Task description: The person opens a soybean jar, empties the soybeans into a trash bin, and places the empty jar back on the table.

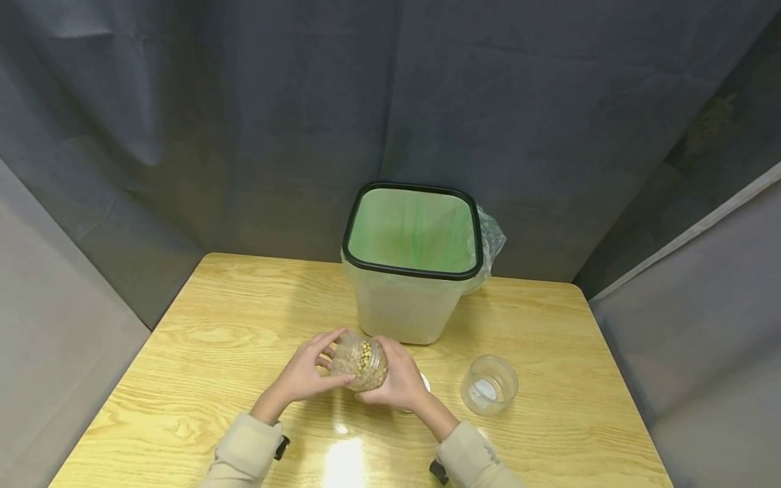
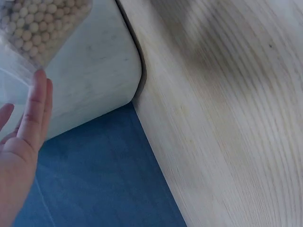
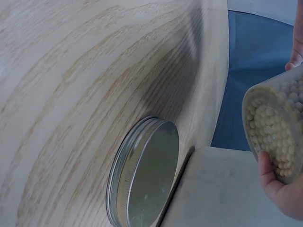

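A clear jar [image 1: 358,364] of pale round beans [image 3: 272,132] is held on its side between both hands, above the wooden table. My left hand [image 1: 305,371] holds its left end, thumb on the near side and fingers on the far side. My right hand [image 1: 399,379] grips the other end, where the beans show through the jar's base in the right wrist view. In the left wrist view, fingers [image 2: 35,111] touch the clear plastic beside the beans. Whether the jar's mouth is covered cannot be told. A silver metal lid [image 3: 154,177] lies below my right hand.
A bin [image 1: 405,305] with a black rim and green liner stands just beyond the hands, its bag bulging out at the right. A clear container [image 1: 489,385] stands on the table [image 1: 213,352] right of my right hand. Dark curtains [image 1: 274,135] hang behind.
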The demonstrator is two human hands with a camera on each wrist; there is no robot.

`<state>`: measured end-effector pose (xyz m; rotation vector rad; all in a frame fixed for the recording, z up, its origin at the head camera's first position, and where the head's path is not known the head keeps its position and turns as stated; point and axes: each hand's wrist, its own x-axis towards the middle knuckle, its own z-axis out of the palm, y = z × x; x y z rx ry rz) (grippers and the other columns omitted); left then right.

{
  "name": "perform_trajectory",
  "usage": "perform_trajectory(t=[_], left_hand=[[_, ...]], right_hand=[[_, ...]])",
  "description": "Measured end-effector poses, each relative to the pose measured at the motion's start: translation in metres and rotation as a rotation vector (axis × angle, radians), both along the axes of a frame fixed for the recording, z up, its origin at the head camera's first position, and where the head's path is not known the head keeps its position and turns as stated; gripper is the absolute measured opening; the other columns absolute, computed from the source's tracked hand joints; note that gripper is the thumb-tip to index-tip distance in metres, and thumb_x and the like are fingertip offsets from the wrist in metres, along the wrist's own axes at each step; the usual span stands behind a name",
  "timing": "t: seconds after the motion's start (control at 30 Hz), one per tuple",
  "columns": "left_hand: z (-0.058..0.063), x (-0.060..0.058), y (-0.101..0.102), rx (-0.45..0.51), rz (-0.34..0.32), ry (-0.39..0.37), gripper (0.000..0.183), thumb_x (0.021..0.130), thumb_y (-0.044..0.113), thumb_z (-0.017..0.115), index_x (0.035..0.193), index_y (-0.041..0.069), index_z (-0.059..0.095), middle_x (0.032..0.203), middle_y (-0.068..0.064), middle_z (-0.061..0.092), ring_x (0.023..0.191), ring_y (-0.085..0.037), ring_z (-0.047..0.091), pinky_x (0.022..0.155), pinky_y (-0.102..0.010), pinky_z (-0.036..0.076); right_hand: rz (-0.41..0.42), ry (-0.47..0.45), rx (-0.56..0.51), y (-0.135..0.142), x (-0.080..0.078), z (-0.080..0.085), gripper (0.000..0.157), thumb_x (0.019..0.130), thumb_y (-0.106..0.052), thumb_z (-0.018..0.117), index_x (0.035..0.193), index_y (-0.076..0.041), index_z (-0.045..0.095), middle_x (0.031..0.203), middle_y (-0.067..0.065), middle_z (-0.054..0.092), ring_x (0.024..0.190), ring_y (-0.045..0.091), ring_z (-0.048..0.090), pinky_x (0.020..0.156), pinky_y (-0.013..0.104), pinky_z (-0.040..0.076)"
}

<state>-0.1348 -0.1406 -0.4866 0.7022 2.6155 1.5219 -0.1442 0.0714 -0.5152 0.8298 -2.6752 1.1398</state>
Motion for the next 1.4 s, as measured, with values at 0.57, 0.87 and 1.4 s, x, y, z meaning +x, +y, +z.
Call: perform_trajectory(t=[0.57, 0.87, 1.4], left_hand=[[0.009, 0.002, -0.031, 0.005, 0.083, -0.05, 0.077, 0.074, 0.014, 0.076, 0.137, -0.002, 0.035, 0.126, -0.025, 0.044, 0.1, -0.041, 0.05, 0.078, -0.046, 0.049], [-0.034, -0.008, -0.048, -0.104, 0.12, -0.104, 0.085, 0.068, 0.027, 0.081, 0.138, 0.006, 0.038, 0.13, -0.014, 0.044, 0.103, -0.03, 0.05, 0.08, -0.036, 0.049], [-0.065, -0.01, -0.045, -0.413, 0.157, -0.158, 0.092, 0.056, 0.025, 0.086, 0.135, 0.004, 0.042, 0.134, -0.019, 0.04, 0.116, -0.041, 0.04, 0.091, -0.057, 0.036]], right_hand=[[-0.073, 0.005, -0.11, 0.011, -0.004, 0.003, 0.089, 0.048, -0.034, 0.086, 0.122, -0.005, 0.046, 0.112, 0.007, 0.055, 0.101, 0.023, 0.054, 0.083, 0.042, 0.047], [-0.085, -0.026, -0.124, 0.015, 0.001, 0.005, 0.089, 0.048, -0.033, 0.086, 0.123, -0.005, 0.046, 0.112, 0.008, 0.056, 0.1, 0.024, 0.055, 0.083, 0.041, 0.047], [-0.092, -0.022, -0.149, 0.021, 0.007, 0.003, 0.088, 0.047, -0.031, 0.086, 0.122, -0.008, 0.047, 0.111, 0.005, 0.057, 0.099, 0.021, 0.056, 0.082, 0.04, 0.047]])
